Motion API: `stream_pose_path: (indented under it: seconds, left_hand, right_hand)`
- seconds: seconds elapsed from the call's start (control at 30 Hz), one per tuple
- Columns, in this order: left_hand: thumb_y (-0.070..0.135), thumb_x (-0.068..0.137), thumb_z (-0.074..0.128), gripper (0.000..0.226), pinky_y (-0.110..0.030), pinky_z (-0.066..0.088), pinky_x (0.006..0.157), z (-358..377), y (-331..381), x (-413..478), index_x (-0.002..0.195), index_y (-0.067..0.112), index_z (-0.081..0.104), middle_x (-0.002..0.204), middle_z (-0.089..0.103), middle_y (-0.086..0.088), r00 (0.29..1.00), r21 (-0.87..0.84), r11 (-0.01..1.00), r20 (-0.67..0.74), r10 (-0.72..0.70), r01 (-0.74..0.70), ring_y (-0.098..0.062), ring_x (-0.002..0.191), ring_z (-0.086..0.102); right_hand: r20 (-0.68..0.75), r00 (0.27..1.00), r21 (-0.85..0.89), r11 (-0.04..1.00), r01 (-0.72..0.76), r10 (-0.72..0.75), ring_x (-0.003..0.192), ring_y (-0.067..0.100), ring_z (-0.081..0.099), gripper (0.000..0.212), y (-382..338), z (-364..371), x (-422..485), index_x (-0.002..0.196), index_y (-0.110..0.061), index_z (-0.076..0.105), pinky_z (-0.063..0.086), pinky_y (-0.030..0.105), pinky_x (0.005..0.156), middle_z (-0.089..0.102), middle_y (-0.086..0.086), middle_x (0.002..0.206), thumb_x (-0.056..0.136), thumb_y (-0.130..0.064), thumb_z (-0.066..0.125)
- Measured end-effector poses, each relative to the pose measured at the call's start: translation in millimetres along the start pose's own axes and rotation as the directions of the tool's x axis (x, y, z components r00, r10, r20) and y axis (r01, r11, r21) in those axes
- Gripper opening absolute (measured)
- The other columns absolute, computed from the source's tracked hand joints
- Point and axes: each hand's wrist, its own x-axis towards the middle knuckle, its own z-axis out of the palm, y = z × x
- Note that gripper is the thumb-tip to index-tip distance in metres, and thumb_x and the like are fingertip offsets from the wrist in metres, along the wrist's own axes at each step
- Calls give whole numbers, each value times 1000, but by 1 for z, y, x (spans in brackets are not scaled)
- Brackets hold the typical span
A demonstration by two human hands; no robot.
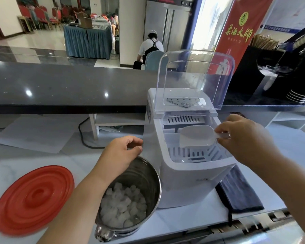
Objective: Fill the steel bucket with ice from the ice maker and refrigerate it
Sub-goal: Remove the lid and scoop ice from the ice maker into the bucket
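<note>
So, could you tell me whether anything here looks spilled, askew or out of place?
Nothing stands out. The ice sits inside the bucket, none shows on the counter, the red lid lies flat beside it, and the ice maker stands upright with its cover raised.

1. Red banner [236,43]: large yellow characters "茶酒大師" under a round green logo [243,18]; the smaller line below is unreadable.
2. Cabinet [165,23]: header lettering blurred.
3. Panel [186,101] on ice maker [183,182]: marks too small to read.

Right hand [243,138] pinches scoop [195,136] over ice maker [183,182]; steel bucket [149,175] holds ice [123,205].
</note>
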Motion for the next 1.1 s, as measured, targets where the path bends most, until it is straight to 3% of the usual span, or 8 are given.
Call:
stream_pose_path:
  seconds: [0.17,0.4,0.5,0.57,0.7,0.83,0.97,1.1]
  left_hand:
    - [26,86,65,18,-30,51,90,19,12,6,103,32,64,96,68,15,1000,-51,999,-3,-10,10,-4,93,63]
    - [33,85,65,37,-25,49,89,42,27,12,120,26,55,105,63,17,999,-57,998,-51,3,-6,-1,98,59]
    - [34,83,67,40,-19,47,85,46,29,14,120,29,52,107,62,17,998,-81,997,-66,-13,7,1,99,58]
    - [32,82,69,36,-14,46,79,46,29,14,114,31,52,104,62,19,997,-115,993,-69,-21,13,2,97,59]
    - [30,79,71,29,-21,50,83,49,30,17,99,41,53,100,65,17,997,-165,985,-62,-55,44,0,96,61]
    - [24,76,75,34,-28,50,88,49,32,22,98,39,54,102,66,15,993,-199,977,-65,-95,81,-4,99,61]
    - [23,76,75,35,-27,49,89,48,33,24,97,38,53,101,65,16,993,-190,977,-57,-107,95,0,98,59]
    - [22,74,76,34,-30,49,91,47,32,26,97,36,55,99,66,15,993,-184,978,-50,-107,96,0,96,60]
  right_hand:
    - [105,989,-269,954,130,-105,71,15,52,20,13,3,12,109,-29,68,34,20,55,54,-5,96,92,-26,56]
    - [284,934,-487,807,334,-215,81,11,56,28,15,1,27,114,-34,63,44,22,54,45,-7,88,87,-26,66]
    - [380,884,-500,745,443,-271,75,11,49,30,13,-3,35,116,-31,62,49,22,60,38,-6,86,88,-25,66]
    - [427,852,-490,714,500,-303,79,11,53,35,9,-5,39,122,-28,60,49,22,64,44,-4,92,87,-26,66]
    - [496,796,-488,647,586,-347,94,16,61,38,5,-5,50,126,-20,58,54,26,75,52,-2,101,88,-18,64]
    - [565,744,-469,604,645,-356,96,21,61,30,3,5,57,115,-17,64,53,29,72,56,-2,104,87,-7,62]
    - [604,711,-394,642,658,-360,92,17,59,28,11,15,62,112,-23,64,50,26,67,52,-6,102,87,-11,61]
    - [585,715,-283,731,622,-382,91,14,58,29,23,18,66,109,-36,65,55,29,73,50,-13,99,85,-20,61]
